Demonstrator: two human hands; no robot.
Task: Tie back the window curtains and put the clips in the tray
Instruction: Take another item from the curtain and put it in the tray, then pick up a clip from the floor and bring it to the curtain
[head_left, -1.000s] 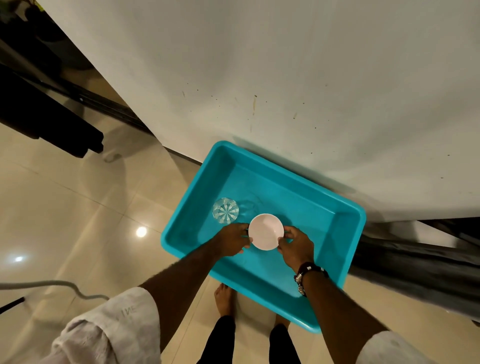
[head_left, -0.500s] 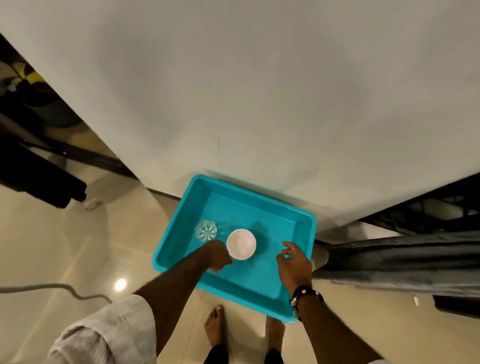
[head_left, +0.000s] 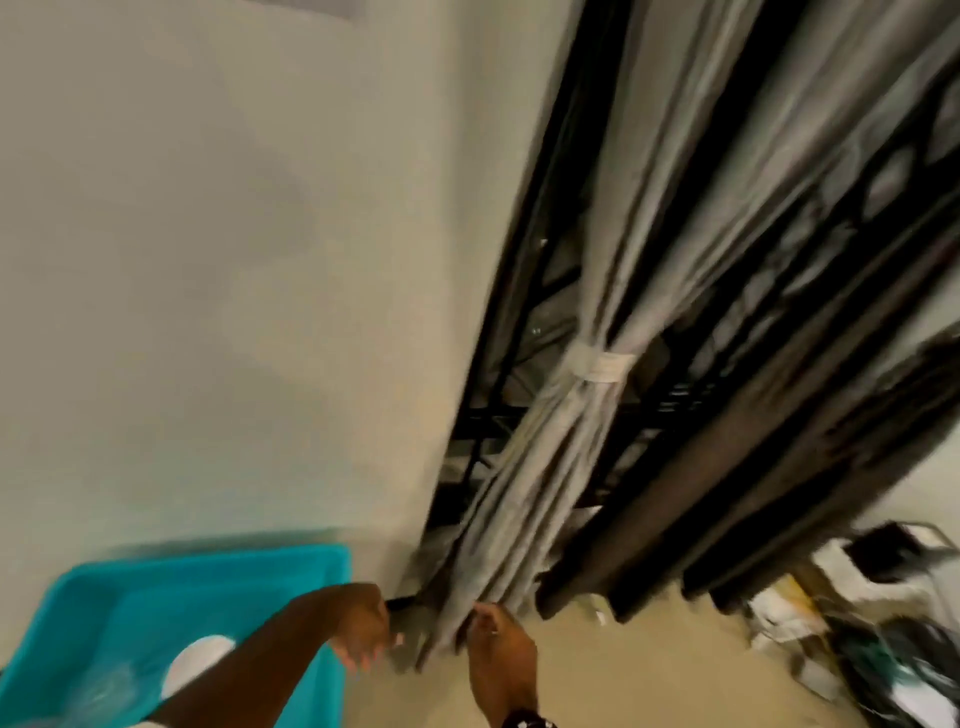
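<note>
Low in the frame, my right hand (head_left: 501, 652) reaches up to the bottom hem of the grey curtain (head_left: 524, 499), its fingertips at the folds; the blur keeps me from telling whether my grip has closed on the cloth or only touches it. My left hand (head_left: 363, 626) hangs just left of it, fingers loose and spread, holding nothing. At lower left sits the blue tray (head_left: 317, 564), with a white bowl (head_left: 197, 662) in it partly hidden behind my left forearm. I see no clips, in the tray or in either hand.

I think the risk lies in pulling on the hem. The curtain is already gathered by a pale tie (head_left: 600, 366) at centre right, and a hard tug from below could slide that tie down or drag folds out of it. My left arm also crosses the tray's corner, so a careless swing could knock the bowl.

The floor (head_left: 623, 670) is smooth beige tile. A plain pale wall (head_left: 218, 260) fills the left half, dark window bars (head_left: 524, 291) run behind the curtain, and blurred clutter (head_left: 878, 623) sits at lower right.
</note>
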